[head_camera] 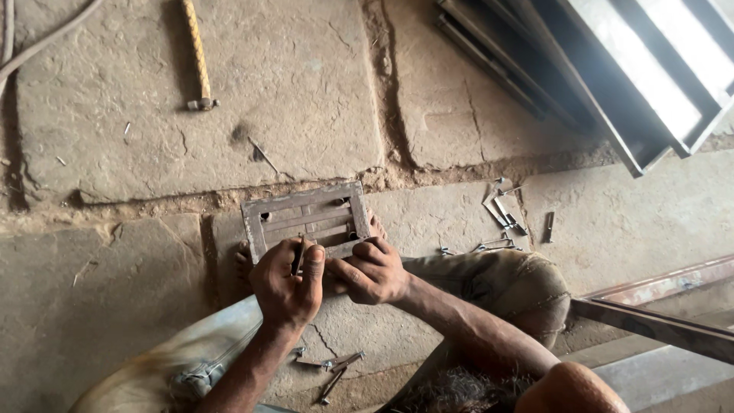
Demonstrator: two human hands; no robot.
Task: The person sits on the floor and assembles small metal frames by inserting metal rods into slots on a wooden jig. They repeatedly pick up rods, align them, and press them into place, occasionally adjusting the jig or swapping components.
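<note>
Rusty rectangular metal grille frame [306,216], slotted, flat on stone floor, near edge held

Both hands, left [288,284] and right [372,271], curled together.

- A metal frame [306,218] is lying on the stone floor [99,298], both hands at its six o'clock edge.
- A hammer [197,53] is lying at eleven o'clock.
- Scattered metal bits [505,218] are lying at three o'clock.
- Steel channels [650,76] are lying at two o'clock.
</note>
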